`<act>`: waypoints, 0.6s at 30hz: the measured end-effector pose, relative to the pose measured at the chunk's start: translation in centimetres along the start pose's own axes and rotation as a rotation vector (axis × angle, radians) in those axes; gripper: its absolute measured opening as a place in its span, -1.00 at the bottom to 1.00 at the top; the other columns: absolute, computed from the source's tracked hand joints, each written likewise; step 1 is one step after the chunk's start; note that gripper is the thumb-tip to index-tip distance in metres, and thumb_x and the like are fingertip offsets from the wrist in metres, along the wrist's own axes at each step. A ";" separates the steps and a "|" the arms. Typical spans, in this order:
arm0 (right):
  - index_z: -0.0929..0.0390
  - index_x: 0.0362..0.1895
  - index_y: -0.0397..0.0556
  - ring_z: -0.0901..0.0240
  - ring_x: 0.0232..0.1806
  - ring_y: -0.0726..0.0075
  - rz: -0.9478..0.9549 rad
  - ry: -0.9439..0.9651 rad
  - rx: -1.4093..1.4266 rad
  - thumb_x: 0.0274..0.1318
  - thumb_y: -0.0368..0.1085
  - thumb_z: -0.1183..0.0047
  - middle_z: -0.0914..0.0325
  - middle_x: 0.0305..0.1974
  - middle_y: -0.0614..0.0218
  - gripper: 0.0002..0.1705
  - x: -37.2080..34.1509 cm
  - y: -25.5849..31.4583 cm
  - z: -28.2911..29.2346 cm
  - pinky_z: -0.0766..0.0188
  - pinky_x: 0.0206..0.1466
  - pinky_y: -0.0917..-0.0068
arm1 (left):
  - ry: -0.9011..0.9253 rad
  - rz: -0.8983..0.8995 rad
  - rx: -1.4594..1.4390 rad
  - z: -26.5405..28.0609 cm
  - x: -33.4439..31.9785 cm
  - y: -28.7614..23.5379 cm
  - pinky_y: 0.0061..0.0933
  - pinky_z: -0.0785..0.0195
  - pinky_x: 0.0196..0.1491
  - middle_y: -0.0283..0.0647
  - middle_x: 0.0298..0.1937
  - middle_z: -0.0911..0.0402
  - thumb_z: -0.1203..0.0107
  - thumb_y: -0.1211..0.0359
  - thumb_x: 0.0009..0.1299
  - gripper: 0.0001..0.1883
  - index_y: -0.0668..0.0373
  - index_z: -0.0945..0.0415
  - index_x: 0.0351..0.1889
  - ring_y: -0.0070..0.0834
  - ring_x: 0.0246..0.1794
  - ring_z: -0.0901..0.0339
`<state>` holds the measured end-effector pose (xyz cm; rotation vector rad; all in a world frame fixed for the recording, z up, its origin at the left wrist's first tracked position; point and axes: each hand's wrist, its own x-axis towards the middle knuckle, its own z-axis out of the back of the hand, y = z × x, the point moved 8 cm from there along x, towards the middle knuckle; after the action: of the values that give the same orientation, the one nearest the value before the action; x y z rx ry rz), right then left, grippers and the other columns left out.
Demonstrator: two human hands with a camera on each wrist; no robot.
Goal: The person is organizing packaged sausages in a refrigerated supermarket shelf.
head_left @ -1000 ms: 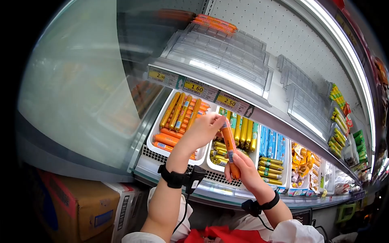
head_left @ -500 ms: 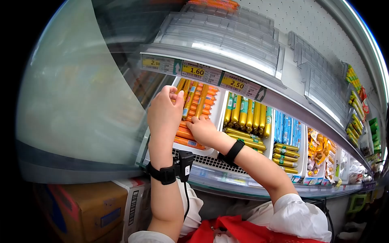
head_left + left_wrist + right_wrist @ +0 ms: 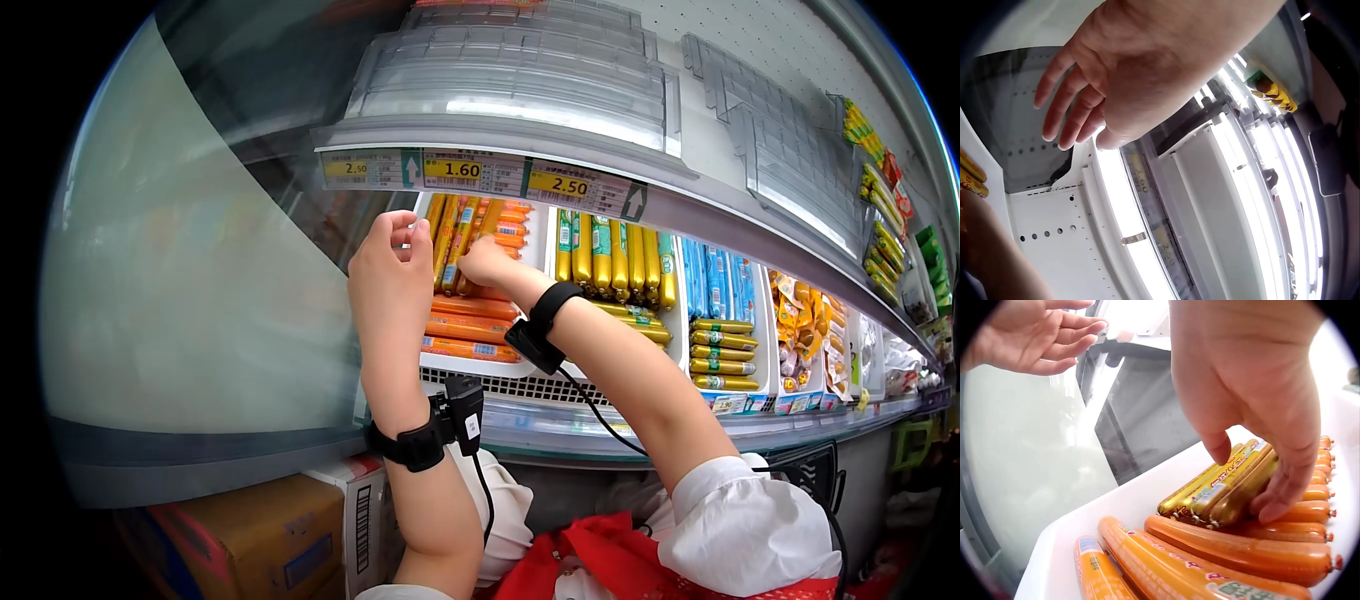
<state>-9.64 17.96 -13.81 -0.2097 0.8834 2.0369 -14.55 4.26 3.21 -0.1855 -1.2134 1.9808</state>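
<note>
In the head view my right hand [image 3: 487, 262] reaches into a white tray [image 3: 512, 366] of sausages. Its fingers curl along the right side of a gold-wrapped sausage [image 3: 1235, 499], the thumb over the other side in the right wrist view. More gold sausages [image 3: 1200, 484] lie side by side against it, on top of a layer of orange sausages [image 3: 470, 328]. Held up at the tray's left edge is my left hand [image 3: 392, 290], empty, with loosely bent fingers. The left wrist view shows those fingers apart, with nothing between them.
Trays to the right hold green-and-gold sausages [image 3: 620, 265], blue packs [image 3: 718, 280] and orange snack packs [image 3: 800, 320]. A shelf with price labels [image 3: 455, 172] overhangs the trays. To the left stands a curved glass panel [image 3: 200, 290], with a cardboard box [image 3: 245, 530] below.
The orange sausage both hands held a second ago is out of them. My right hand has moved left into the tray and farther back; the left hand has moved to the tray's left edge.
</note>
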 end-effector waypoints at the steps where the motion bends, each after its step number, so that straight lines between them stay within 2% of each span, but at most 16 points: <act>1: -0.09 0.04 -0.48 -0.14 0.13 -0.29 -0.002 -0.006 0.011 -0.07 -0.34 0.01 -0.12 0.07 -0.22 -0.37 0.4 -0.2 -0.1 -0.32 -0.01 0.19 | 0.007 -0.010 0.005 0.0 0.0 -0.1 -0.49 -0.36 -0.28 -0.17 -0.35 -0.58 0.03 0.28 0.29 -0.75 0.27 -0.44 -0.20 -0.44 -0.39 -0.54; 3: -0.19 0.03 -0.34 -0.22 0.04 -0.23 -0.007 -0.073 0.087 -0.07 -0.37 0.03 -0.17 0.03 -0.17 -0.47 0.6 -0.4 -0.2 -0.32 -0.03 0.14 | 0.005 -0.012 -0.041 0.1 0.0 -0.1 -0.52 -0.36 -0.27 -0.17 -0.35 -0.57 0.02 0.30 0.29 -0.75 0.29 -0.43 -0.20 -0.46 -0.39 -0.53; 4: -0.19 0.03 -0.34 -0.22 0.04 -0.23 -0.009 -0.070 0.094 -0.07 -0.37 0.03 -0.17 0.03 -0.17 -0.47 0.5 -0.7 -0.2 -0.32 -0.03 0.14 | 0.010 -0.012 -0.035 0.0 0.0 -0.2 -0.52 -0.36 -0.27 -0.17 -0.35 -0.57 0.02 0.30 0.29 -0.75 0.29 -0.43 -0.20 -0.46 -0.39 -0.53; 6: -0.26 0.00 -0.23 -0.27 -0.01 -0.07 0.252 -0.331 -0.357 -0.12 -0.40 0.03 -0.20 0.00 -0.11 -0.51 -0.7 0.7 2.0 -0.34 -0.08 0.17 | 0.021 -0.012 -0.063 -0.1 -0.1 -0.5 -0.52 -0.35 -0.27 -0.17 -0.35 -0.56 0.02 0.29 0.29 -0.74 0.30 -0.44 -0.20 -0.48 -0.39 -0.52; 7: -0.27 0.02 -0.14 -0.25 0.03 0.09 0.326 -0.418 -0.577 -0.17 -0.37 -0.03 -0.22 0.02 0.04 -0.45 -1.2 1.6 2.7 -0.31 -0.05 0.28 | 0.021 -0.008 -0.062 -0.2 -0.2 -0.5 -0.52 -0.35 -0.27 -0.17 -0.35 -0.56 0.02 0.29 0.29 -0.74 0.30 -0.44 -0.20 -0.48 -0.39 -0.52; 8: -0.27 0.02 -0.14 -0.25 0.03 0.09 0.327 -0.415 -0.577 -0.17 -0.37 -0.03 -0.22 0.02 0.04 -0.45 -0.9 1.3 3.1 -0.31 -0.05 0.28 | 0.008 -0.030 -0.058 -0.2 -0.2 -0.7 -0.45 -0.35 -0.29 -0.18 -0.38 -0.56 0.03 0.28 0.29 -0.77 0.26 -0.44 -0.23 -0.43 -0.39 -0.53; 10: -0.27 0.04 -0.05 -0.16 0.12 0.08 0.681 -0.532 -0.838 -0.14 -0.35 -0.02 -0.23 0.06 0.18 -0.47 -1.2 3.3 2.9 -0.22 0.06 0.23 | -0.008 -0.052 -0.053 -0.3 -0.3 -0.9 -0.39 -0.35 -0.32 -0.18 -0.40 -0.56 0.04 0.27 0.30 -0.79 0.23 -0.45 -0.27 -0.37 -0.40 -0.54; 11: -0.25 0.11 0.12 -0.16 0.13 0.18 0.760 -0.566 -0.972 -0.13 -0.26 -0.06 -0.19 0.13 0.35 -0.40 -0.4 3.5 2.0 -0.17 0.09 0.31 | 0.007 -0.051 -0.048 -0.4 -0.2 -0.8 -0.45 -0.35 -0.30 -0.18 -0.39 -0.56 0.03 0.28 0.29 -0.77 0.26 -0.45 -0.23 -0.43 -0.40 -0.52; 12: -0.25 0.11 0.12 -0.16 0.13 0.18 0.763 -0.570 -0.964 -0.13 -0.26 -0.06 -0.19 0.13 0.35 -0.40 -0.1 3.9 2.2 -0.17 0.09 0.31 | 0.023 -0.052 -0.040 -0.6 -0.2 -0.8 -0.51 -0.35 -0.28 -0.18 -0.37 -0.55 0.02 0.29 0.28 -0.74 0.30 -0.44 -0.20 -0.50 -0.40 -0.49; 14: -0.18 0.17 0.19 -0.12 0.18 0.20 0.956 -0.458 -1.167 -0.06 -0.24 -0.02 -0.15 0.17 0.40 -0.38 0.1 5.0 0.3 -0.17 0.10 0.31 | 0.026 -0.051 -0.029 -0.6 -0.2 -0.9 -0.51 -0.35 -0.29 -0.18 -0.37 -0.55 0.02 0.29 0.28 -0.74 0.30 -0.45 -0.20 -0.49 -0.41 -0.49; 16: -0.13 0.21 0.25 -0.11 0.20 0.20 0.896 -0.415 -1.231 -0.01 -0.22 0.02 -0.13 0.18 0.44 -0.37 0.0 6.3 0.3 -0.18 0.11 0.31 | 0.035 -0.053 -0.019 -0.7 -0.2 -1.1 -0.50 -0.35 -0.29 -0.19 -0.37 -0.55 0.02 0.30 0.28 -0.74 0.30 -0.45 -0.20 -0.49 -0.41 -0.49; 18: -0.13 0.21 0.27 -0.12 0.19 0.19 0.669 -0.132 -1.160 -0.01 -0.21 0.01 -0.12 0.18 0.45 -0.37 1.4 6.1 0.2 -0.19 0.11 0.31 | 0.042 -0.064 -0.019 -0.9 -0.2 -1.3 -0.50 -0.36 -0.30 -0.19 -0.37 -0.55 0.02 0.30 0.28 -0.75 0.30 -0.45 -0.21 -0.49 -0.41 -0.49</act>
<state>-15.19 16.79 -11.21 -0.4289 -0.4912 2.9369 -13.29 4.99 3.70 -0.1945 -1.1976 1.9015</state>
